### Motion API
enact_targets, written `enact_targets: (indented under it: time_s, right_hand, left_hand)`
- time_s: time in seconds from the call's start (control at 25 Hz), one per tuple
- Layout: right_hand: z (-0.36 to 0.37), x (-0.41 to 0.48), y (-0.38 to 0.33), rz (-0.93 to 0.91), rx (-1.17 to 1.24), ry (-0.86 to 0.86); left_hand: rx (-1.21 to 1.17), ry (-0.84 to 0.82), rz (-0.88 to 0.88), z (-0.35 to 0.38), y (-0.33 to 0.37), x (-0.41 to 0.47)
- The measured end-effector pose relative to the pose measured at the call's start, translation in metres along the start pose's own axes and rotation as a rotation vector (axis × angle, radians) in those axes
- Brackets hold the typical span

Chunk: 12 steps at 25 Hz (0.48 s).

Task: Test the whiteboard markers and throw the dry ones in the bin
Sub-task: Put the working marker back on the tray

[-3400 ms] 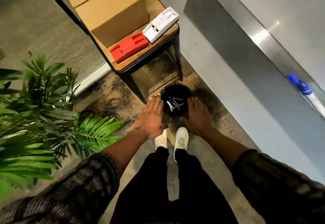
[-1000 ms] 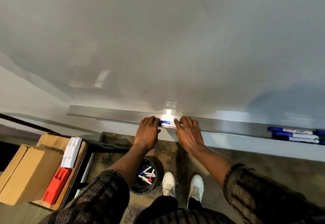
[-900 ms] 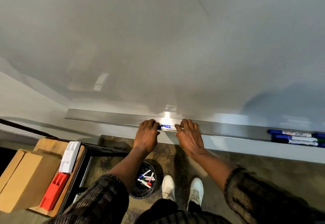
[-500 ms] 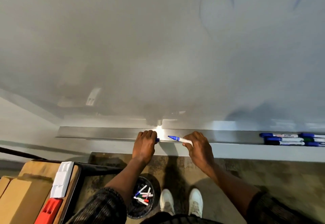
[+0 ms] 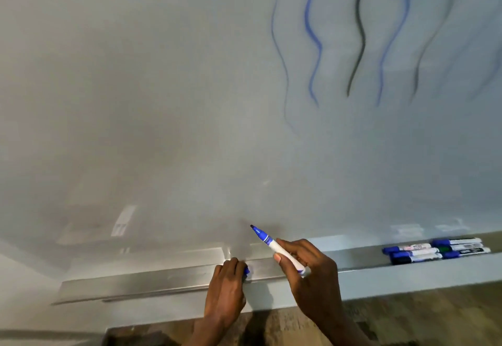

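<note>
My right hand (image 5: 312,272) grips an uncapped blue whiteboard marker (image 5: 274,246), its tip pointing up and left, just short of the whiteboard (image 5: 190,101). My left hand (image 5: 226,288) is closed on the marker's blue cap (image 5: 246,271) and rests on the metal marker tray (image 5: 163,281). Several wavy blue and black lines (image 5: 358,36) mark the board at the upper right. The bin is out of view.
Several capped markers (image 5: 437,249), blue, green and black, lie together on the tray at the right. A strip of brown floor (image 5: 434,318) shows below the board's lower edge.
My view tilted up from the bin to the whiteboard. My hands pulled the blue marker off its cap on the tray; my right hand has lifted the marker toward the board.
</note>
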State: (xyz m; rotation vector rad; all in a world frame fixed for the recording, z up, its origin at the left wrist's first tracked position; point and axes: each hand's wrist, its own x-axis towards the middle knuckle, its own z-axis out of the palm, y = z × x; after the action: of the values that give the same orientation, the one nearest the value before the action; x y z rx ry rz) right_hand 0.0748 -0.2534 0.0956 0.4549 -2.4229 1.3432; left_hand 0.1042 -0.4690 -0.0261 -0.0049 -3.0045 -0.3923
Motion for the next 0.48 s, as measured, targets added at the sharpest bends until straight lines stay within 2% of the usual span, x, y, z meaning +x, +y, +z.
enact_targets:
  time_s: [0.2,0.28,0.36,0.48]
  right_hand:
    - [-0.035,0.032,-0.078,-0.014,0.294,0.244]
    - [-0.053,0.044,-0.106,-0.123,0.318,0.329]
    - [-0.069,0.056,-0.135,-0.202,0.394,0.396]
    - [-0.092,0.076,-0.176,-0.228,0.503,0.519]
  left_hand:
    - [-0.156,0.191,0.041,-0.027,0.034,0.005]
    - [-0.221,0.313,0.161,-0.042,0.044,0.011]
    - [-0.168,0.453,0.324,-0.062,0.049,0.021]
    - [-0.148,0.610,0.364,-0.107,0.058,0.039]
